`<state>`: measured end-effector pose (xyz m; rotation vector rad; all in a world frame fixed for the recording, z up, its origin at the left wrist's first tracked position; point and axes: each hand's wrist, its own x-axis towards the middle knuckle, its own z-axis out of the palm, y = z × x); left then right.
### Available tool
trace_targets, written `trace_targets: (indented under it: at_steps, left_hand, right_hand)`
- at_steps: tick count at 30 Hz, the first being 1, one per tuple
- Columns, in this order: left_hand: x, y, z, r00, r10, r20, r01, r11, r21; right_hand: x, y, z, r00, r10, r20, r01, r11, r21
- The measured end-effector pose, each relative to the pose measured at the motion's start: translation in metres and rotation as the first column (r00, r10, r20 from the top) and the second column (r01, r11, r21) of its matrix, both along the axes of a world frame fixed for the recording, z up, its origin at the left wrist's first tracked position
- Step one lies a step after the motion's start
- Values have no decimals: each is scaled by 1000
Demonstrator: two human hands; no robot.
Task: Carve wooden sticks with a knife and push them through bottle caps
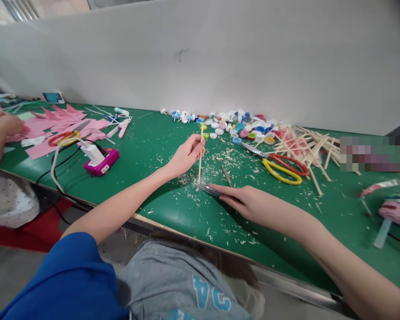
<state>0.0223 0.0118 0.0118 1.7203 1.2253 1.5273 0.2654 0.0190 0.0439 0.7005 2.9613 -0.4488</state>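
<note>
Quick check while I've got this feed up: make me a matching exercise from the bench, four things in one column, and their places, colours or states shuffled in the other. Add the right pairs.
Things:
1. Single held stick
2. Knife
3. Power strip
4. Bottle caps

Places, colours or states:
A. Many colours, strewn near the grey wall
B. In the right hand
C. Bright magenta, with a white plug in it
D. In the left hand, near upright

Right pairs: 1-D, 2-B, 3-C, 4-A
</note>
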Motion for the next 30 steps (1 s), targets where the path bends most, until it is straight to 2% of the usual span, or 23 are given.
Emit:
trace_targets:
  at_steps: [5, 8, 11, 14, 17, 20, 25, 30]
  left_hand:
    - [0, -1, 1, 1000, 3, 5, -3, 1000, -20]
    - [1, -1, 1, 1000, -13, 18, 13, 999, -33]
    - [1, -1, 0, 999, -19, 38, 20, 999, -44]
    - [0, 0, 0, 999, -16, 34, 17, 999, -45]
    - [0, 0, 0, 1000, -13, 14, 14, 999, -48]
    - [0, 0, 2, 1000, -25, 18, 26, 998, -55]
    - [0, 0, 5, 999, -39, 22, 40, 997, -61]
    - [-3, 1, 5, 999, -43, 19, 44, 996, -79]
  right_hand:
    - [1, 0, -2, 998, -36, -42, 34, 998, -58]
    - [1, 0, -9, 996, -43, -77, 41, 999, -28]
    - [2, 2, -17, 996, 10, -90, 5, 987, 162]
    - [3, 3, -24, 998, 51, -28, -38, 932, 359]
    - [3, 3, -26, 998, 68, 6, -64, 891, 449]
    - [3, 3, -24, 996, 91, -4, -80, 895, 438]
    - [1, 4, -18, 992, 123, -17, -111, 940, 322]
    - [1, 5, -18, 991, 132, -28, -115, 934, 337]
